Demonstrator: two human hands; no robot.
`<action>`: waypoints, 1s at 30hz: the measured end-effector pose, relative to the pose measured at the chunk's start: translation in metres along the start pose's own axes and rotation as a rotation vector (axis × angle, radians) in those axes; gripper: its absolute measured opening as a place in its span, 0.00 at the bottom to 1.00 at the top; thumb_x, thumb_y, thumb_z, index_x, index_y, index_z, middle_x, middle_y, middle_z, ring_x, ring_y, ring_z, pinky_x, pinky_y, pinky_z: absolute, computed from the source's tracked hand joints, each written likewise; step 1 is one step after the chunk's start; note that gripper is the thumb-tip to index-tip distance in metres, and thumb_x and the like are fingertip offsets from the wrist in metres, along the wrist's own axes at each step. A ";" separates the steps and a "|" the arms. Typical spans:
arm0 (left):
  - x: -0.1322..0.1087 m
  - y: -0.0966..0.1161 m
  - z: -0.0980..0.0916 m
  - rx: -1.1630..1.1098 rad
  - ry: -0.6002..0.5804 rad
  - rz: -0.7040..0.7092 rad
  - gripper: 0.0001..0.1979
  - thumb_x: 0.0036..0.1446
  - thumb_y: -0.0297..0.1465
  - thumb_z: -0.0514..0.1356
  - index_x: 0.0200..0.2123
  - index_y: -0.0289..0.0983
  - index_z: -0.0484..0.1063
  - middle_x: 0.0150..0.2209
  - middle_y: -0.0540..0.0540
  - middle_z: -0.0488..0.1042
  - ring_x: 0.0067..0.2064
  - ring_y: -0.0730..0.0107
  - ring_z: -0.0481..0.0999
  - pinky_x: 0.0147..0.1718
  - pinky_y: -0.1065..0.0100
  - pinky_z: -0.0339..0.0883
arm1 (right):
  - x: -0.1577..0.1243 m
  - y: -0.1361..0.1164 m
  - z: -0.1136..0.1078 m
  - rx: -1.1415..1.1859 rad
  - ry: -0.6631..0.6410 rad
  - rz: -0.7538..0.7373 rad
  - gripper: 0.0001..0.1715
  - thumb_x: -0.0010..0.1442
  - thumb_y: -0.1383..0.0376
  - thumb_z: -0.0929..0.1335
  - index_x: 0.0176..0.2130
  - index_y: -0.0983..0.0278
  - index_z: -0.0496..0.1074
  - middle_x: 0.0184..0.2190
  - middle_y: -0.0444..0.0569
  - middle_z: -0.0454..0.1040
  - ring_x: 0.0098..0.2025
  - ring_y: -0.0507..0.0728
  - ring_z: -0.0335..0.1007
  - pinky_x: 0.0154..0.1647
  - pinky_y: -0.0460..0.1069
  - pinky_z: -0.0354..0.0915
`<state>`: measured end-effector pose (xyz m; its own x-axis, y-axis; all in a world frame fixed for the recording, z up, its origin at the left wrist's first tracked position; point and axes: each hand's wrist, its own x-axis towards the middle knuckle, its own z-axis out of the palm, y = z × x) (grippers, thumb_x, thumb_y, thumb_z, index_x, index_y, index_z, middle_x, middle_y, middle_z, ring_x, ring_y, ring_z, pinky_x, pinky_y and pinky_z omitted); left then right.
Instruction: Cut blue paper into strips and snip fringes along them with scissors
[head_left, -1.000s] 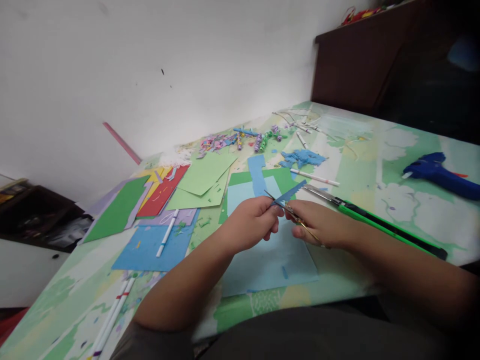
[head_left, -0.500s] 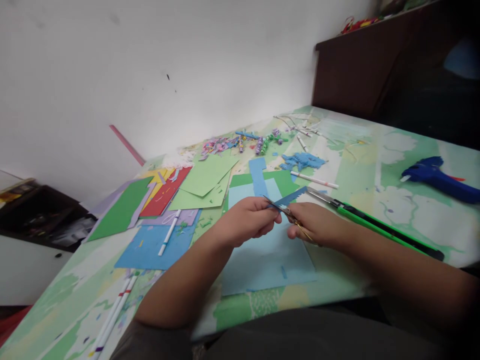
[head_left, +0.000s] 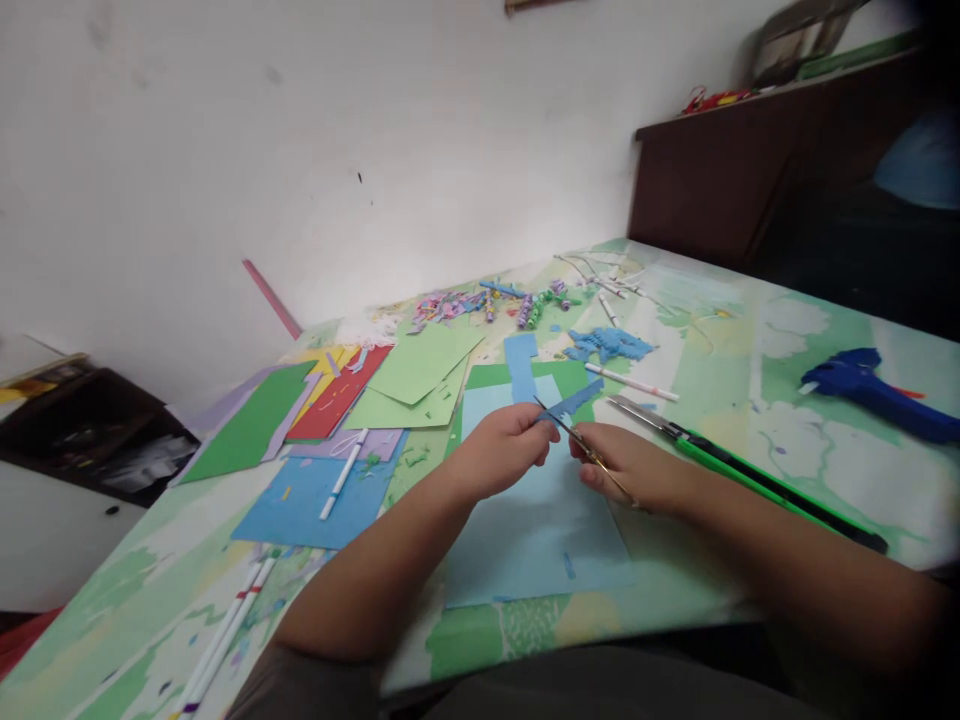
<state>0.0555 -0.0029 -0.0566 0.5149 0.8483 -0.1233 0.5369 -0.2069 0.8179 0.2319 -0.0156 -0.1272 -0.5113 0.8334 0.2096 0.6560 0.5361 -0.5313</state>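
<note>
My left hand (head_left: 514, 448) pinches a narrow blue paper strip (head_left: 579, 400), whose one edge is cut into a fringe. Closed around the handles of a pair of scissors (head_left: 589, 452), my right hand (head_left: 634, 465) holds the blades against the strip, close to the left fingertips. Both hands are above a light blue sheet (head_left: 532, 540), which bears a few small blue scraps. Beyond them lie a wider blue strip (head_left: 520, 365) and a heap of fringed blue pieces (head_left: 609, 345). A green utility knife (head_left: 765, 482) with its blade out rests beside my right forearm.
A blue glue gun (head_left: 877, 390) lies at the right. Green sheets (head_left: 420, 365), a red sheet (head_left: 337, 395) and a blue sheet (head_left: 292, 500) spread to the left, with white sticks (head_left: 225, 640) nearer me. Colourful curled pieces (head_left: 532, 305) lie toward the wall.
The camera view has tilted up a little. The scissors have turned slightly at the strip and their handles sit lower; both hands keep their hold.
</note>
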 end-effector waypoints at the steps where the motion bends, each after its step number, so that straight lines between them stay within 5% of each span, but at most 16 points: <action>1: 0.000 0.000 0.001 0.045 0.017 0.020 0.10 0.50 0.33 0.48 0.25 0.35 0.64 0.19 0.54 0.62 0.21 0.79 0.60 0.20 0.75 0.55 | 0.000 0.000 0.000 0.014 -0.002 -0.012 0.36 0.52 0.39 0.47 0.29 0.65 0.60 0.23 0.48 0.62 0.25 0.54 0.56 0.24 0.48 0.53; 12: 0.003 -0.002 0.005 0.159 0.040 0.099 0.09 0.48 0.31 0.46 0.23 0.36 0.63 0.22 0.53 0.61 0.27 0.75 0.61 0.27 0.72 0.56 | 0.001 -0.001 0.005 0.066 -0.009 -0.071 0.38 0.51 0.39 0.42 0.27 0.64 0.58 0.21 0.45 0.59 0.23 0.52 0.54 0.23 0.47 0.52; 24: 0.005 -0.007 0.007 -0.269 -0.036 -0.019 0.07 0.47 0.32 0.50 0.23 0.35 0.62 0.14 0.56 0.54 0.17 0.81 0.51 0.16 0.76 0.45 | 0.003 -0.002 0.006 0.059 0.042 0.013 0.38 0.46 0.34 0.45 0.22 0.63 0.54 0.18 0.43 0.56 0.21 0.51 0.53 0.21 0.46 0.49; 30: 0.003 -0.005 0.006 -0.145 0.183 0.066 0.10 0.49 0.35 0.49 0.25 0.35 0.64 0.15 0.56 0.56 0.18 0.79 0.55 0.19 0.75 0.51 | 0.002 -0.003 0.006 0.139 0.104 -0.047 0.38 0.48 0.36 0.45 0.26 0.64 0.57 0.20 0.45 0.59 0.23 0.52 0.54 0.23 0.47 0.52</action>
<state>0.0582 -0.0022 -0.0645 0.4089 0.9122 0.0261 0.3979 -0.2039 0.8945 0.2258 -0.0165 -0.1301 -0.4746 0.8212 0.3169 0.5460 0.5571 -0.6257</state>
